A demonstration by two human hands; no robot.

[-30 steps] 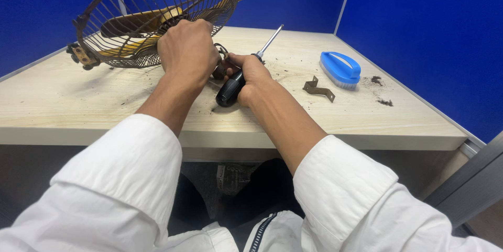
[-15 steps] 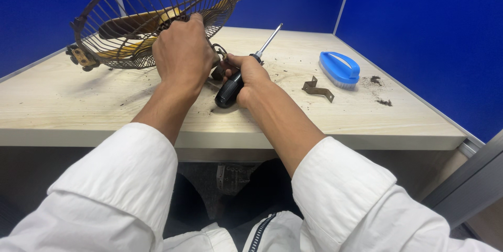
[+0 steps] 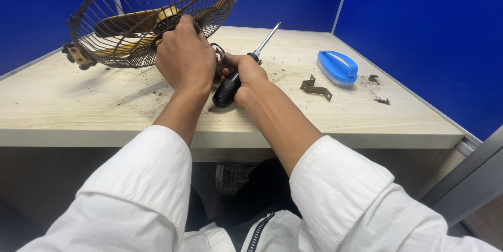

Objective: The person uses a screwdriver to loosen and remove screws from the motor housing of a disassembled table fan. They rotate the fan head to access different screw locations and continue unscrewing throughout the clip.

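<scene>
So the person's left hand (image 3: 186,58) is clamped over the lower rim of a rusty dark wire fan cage (image 3: 152,16) with yellowish blades inside, fingers curled tight around the wires. The cage sits tilted on the back left part of the pale wood-grain tabletop (image 3: 78,110), leaning up toward the blue partition wall (image 3: 429,26).

The right hand (image 3: 249,76) is right next to the left one, almost touching it, and it's wrapped around a screwdriver with a black ribbed handle and silver shaft (image 3: 246,66). The handle pokes out toward the person, and the shaft points up and away toward the back of the table. Fingers are closed firmly on the grip. There's something small and dark between the two hands, but it's too hidden to tell what it is.

Off to the right, well apart from the hands, lies a small bent brownish metal bracket (image 3: 316,88), and just past it a blue plastic scrub brush (image 3: 338,67). Dark crumbs of dirt are scattered around the table surface. Both arms are in white sleeves (image 3: 340,189).
</scene>
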